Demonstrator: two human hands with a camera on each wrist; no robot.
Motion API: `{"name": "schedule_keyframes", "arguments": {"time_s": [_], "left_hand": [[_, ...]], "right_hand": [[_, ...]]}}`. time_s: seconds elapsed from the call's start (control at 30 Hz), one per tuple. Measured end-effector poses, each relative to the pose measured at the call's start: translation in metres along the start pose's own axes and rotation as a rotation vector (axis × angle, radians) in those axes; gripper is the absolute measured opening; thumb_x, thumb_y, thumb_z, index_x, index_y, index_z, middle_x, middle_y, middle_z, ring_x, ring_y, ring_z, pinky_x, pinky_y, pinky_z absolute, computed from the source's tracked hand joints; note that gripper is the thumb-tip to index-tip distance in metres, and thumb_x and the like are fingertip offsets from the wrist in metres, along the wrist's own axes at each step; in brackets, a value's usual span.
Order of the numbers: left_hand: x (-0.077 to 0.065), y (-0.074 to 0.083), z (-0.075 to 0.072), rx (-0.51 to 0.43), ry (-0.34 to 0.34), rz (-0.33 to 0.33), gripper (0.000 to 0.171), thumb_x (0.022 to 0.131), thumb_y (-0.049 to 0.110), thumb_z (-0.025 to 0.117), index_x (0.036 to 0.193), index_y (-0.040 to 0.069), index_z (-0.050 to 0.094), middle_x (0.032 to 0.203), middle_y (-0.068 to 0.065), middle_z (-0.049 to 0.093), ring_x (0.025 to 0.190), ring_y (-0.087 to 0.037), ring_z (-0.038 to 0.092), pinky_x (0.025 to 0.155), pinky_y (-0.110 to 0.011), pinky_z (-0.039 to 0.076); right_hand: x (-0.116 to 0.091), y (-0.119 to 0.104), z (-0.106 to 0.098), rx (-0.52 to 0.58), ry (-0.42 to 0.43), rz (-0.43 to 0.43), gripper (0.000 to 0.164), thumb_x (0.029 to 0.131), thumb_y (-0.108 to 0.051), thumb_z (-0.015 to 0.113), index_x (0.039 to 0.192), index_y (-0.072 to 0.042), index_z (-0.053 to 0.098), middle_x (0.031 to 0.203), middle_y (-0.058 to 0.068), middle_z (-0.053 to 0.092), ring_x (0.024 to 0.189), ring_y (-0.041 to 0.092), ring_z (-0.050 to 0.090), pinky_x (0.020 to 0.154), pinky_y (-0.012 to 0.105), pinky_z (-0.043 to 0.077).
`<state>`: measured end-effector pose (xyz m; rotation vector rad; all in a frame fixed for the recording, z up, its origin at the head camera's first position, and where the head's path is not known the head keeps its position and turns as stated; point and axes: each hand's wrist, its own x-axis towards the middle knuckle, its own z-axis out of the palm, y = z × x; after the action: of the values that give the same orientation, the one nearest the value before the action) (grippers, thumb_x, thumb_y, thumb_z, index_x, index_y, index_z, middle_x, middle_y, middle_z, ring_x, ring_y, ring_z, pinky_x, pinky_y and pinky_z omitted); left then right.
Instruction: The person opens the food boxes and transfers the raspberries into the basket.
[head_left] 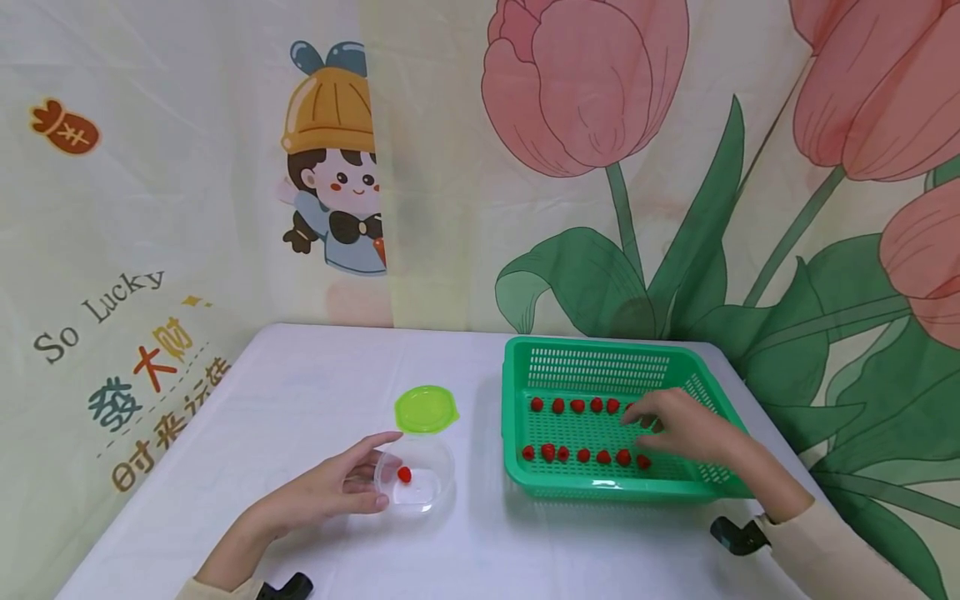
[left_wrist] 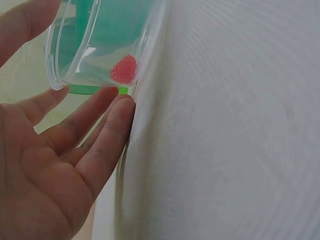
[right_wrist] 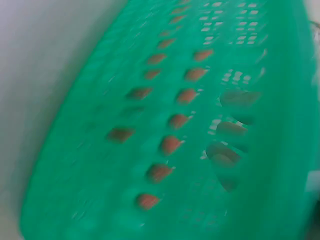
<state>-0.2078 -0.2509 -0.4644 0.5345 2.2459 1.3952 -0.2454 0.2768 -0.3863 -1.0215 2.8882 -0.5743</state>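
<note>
A small clear plastic cup (head_left: pixel 438 475) with one red raspberry (head_left: pixel 405 474) inside stands on the white table. My left hand (head_left: pixel 337 483) holds the cup's left side between thumb and fingers; in the left wrist view its fingertips (left_wrist: pixel 112 95) touch the plastic. My right hand (head_left: pixel 686 425) reaches into the green basket (head_left: pixel 600 487), fingers loosely bent downward over the right end of the raspberry rows. No fruit shows clearly in its grasp. Several raspberries (head_left: pixel 577 406) form a back row and several raspberries (head_left: pixel 583 456) a front row. The right wrist view is blurred.
A bright green lid (head_left: pixel 425 409) lies behind the cup. The white-covered table (head_left: pixel 330 375) meets a printed curtain (head_left: pixel 442 167) at its back edge. Black wrist straps (head_left: pixel 738 536) sit near both sleeves. The basket's raised walls surround the fruit.
</note>
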Motion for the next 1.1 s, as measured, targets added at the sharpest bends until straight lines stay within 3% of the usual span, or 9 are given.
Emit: {"name": "schedule_keyframes", "arguments": {"time_s": [0.3,0.53,0.73,0.93,1.1], "left_hand": [[-0.001,0.003,-0.001,-0.001,-0.002,0.005,0.08,0.088,0.025,0.074,0.152,0.036,0.027,0.137,-0.013,0.049,0.122,-0.027,0.054,0.095,-0.021,0.048],[-0.003,0.004,-0.001,-0.017,-0.015,0.009,0.079,0.09,0.025,0.073,0.152,0.037,0.026,0.139,-0.013,0.048,0.123,-0.028,0.054,0.095,-0.021,0.047],[-0.003,0.005,-0.001,-0.024,-0.017,0.009,0.079,0.09,0.024,0.073,0.152,0.035,0.026,0.139,-0.014,0.047,0.123,-0.028,0.055,0.095,-0.021,0.047],[-0.003,0.006,0.0,-0.023,-0.016,0.007,0.078,0.09,0.024,0.072,0.152,0.035,0.026,0.138,-0.014,0.048,0.122,-0.028,0.056,0.094,-0.021,0.048],[-0.001,0.003,0.0,-0.023,-0.016,0.0,0.078,0.09,0.024,0.072,0.151,0.036,0.026,0.138,-0.013,0.049,0.121,-0.027,0.056,0.093,-0.021,0.048]], "right_hand": [[0.032,-0.059,-0.005,0.018,0.046,-0.084,0.039,0.082,-0.015,0.08,0.118,-0.019,0.069,0.111,-0.012,0.066,0.102,0.007,0.062,0.08,0.025,0.055],[0.062,-0.11,0.01,0.121,-0.024,-0.122,0.04,0.086,-0.024,0.076,0.125,-0.022,0.066,0.119,-0.014,0.063,0.105,0.003,0.059,0.085,0.022,0.053],[0.087,-0.137,0.024,0.146,-0.061,-0.157,0.043,0.086,-0.025,0.077,0.127,-0.023,0.065,0.121,-0.011,0.064,0.101,0.01,0.062,0.084,0.026,0.054],[0.107,-0.158,0.043,0.146,-0.104,-0.206,0.043,0.087,-0.026,0.076,0.128,-0.021,0.065,0.117,-0.011,0.064,0.095,0.003,0.059,0.08,0.017,0.051],[0.12,-0.17,0.062,0.179,-0.141,-0.222,0.042,0.087,-0.025,0.076,0.127,-0.02,0.065,0.119,-0.007,0.066,0.099,0.007,0.064,0.082,0.015,0.05]]}}
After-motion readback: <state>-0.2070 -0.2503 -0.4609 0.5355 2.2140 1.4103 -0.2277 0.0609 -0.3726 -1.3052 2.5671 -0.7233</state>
